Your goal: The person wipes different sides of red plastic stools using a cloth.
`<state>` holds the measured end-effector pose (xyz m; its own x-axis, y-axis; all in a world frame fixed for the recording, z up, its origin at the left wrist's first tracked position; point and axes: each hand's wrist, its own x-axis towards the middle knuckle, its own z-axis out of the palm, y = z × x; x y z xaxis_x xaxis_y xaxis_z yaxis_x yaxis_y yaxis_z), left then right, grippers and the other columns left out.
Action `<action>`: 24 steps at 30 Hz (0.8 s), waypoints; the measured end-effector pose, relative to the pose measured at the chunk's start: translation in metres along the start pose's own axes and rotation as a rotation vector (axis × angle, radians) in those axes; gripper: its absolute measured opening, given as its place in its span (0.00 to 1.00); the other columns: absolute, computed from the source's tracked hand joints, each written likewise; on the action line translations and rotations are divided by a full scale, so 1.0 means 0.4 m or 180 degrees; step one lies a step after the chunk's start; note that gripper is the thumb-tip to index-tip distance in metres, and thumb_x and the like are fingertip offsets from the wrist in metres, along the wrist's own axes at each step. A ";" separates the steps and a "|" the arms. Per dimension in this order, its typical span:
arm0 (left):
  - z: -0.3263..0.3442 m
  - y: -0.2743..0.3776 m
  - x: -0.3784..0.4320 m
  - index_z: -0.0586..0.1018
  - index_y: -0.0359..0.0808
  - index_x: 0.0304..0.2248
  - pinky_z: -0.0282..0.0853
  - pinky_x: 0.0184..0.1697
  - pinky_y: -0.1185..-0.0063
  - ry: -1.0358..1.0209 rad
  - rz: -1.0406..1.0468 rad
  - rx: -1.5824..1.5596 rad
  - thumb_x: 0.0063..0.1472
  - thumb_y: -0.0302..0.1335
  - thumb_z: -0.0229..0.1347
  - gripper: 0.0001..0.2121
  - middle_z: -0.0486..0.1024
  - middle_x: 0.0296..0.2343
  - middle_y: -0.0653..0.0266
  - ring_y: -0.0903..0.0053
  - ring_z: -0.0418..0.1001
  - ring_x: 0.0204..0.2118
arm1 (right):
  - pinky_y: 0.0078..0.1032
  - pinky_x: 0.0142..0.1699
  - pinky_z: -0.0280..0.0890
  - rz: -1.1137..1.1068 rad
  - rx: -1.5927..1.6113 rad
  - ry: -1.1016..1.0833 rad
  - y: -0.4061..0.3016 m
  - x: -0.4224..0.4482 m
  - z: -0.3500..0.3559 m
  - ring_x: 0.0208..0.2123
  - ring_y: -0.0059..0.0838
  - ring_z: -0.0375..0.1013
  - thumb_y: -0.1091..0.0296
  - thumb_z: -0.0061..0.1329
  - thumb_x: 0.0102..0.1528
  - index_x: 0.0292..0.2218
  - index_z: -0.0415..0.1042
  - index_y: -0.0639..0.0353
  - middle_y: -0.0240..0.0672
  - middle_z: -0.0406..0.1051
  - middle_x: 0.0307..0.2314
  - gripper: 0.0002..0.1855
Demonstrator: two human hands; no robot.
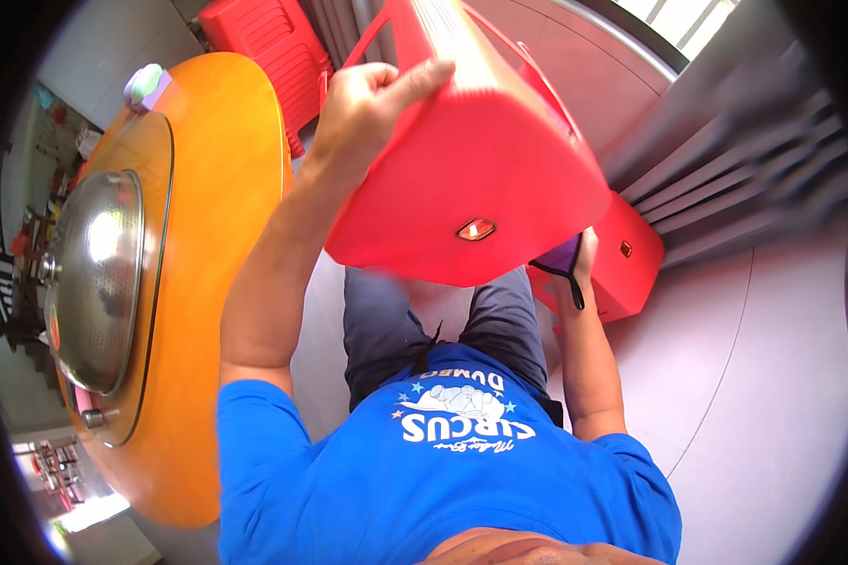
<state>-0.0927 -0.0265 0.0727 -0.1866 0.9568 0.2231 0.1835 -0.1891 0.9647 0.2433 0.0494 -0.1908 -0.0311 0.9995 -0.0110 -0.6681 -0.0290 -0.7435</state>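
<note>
A red plastic stool (466,191) is held up tilted before me, its smooth panel with a small emblem facing the camera. My left hand (367,95) grips its upper left edge, the thumb lying over the rim. Low on the right, my right hand (588,251) is mostly hidden behind the stool. A dark purple cloth with black trim and a loop (564,260) is at that hand, seemingly held in it. Another red plastic piece with a like emblem (629,254) stands on the floor behind the right hand.
An orange oval table (219,176) with a glass turntable fills the left side. It bears a domed metal lid (102,275) and a small lilac container (148,88). More red stools (268,49) stand beyond the table. Grey curtains (735,155) hang at the right, above a tiled floor.
</note>
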 end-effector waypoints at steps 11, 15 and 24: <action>0.025 -0.109 -0.041 0.73 0.33 0.22 0.54 0.21 0.77 -0.0024 0.0965 0.1010 0.74 0.33 0.56 0.20 0.63 0.16 0.79 0.90 0.57 0.20 | 0.42 0.65 0.61 -0.2000 -0.1986 -0.0823 -0.345 -0.177 0.181 0.64 0.42 0.64 0.57 0.44 0.67 0.65 0.62 0.67 0.48 0.64 0.62 0.31; 0.034 -0.218 -0.045 0.76 0.30 0.25 0.62 0.23 0.75 -0.0223 0.0581 0.1106 0.74 0.29 0.52 0.17 0.68 0.16 0.67 0.89 0.63 0.23 | 0.54 0.70 0.48 -0.2723 -0.4754 -0.2695 -0.158 -0.206 0.451 0.67 0.62 0.55 0.56 0.49 0.64 0.62 0.67 0.68 0.64 0.55 0.64 0.32; 0.109 -0.283 -0.076 0.74 0.31 0.34 0.70 0.33 0.54 -0.1043 0.0962 0.2068 0.69 0.30 0.52 0.10 0.75 0.22 0.42 0.43 0.76 0.28 | 0.62 0.68 0.48 -0.2290 -0.5100 -0.1906 0.029 0.145 0.464 0.65 0.75 0.50 0.56 0.46 0.66 0.59 0.67 0.67 0.63 0.59 0.60 0.27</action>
<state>-0.0658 -0.0245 -0.0493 0.2369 0.9199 0.3124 0.7271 -0.3812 0.5710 0.0958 0.1040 -0.0759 -0.5599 0.6624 0.4977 0.5729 0.7435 -0.3451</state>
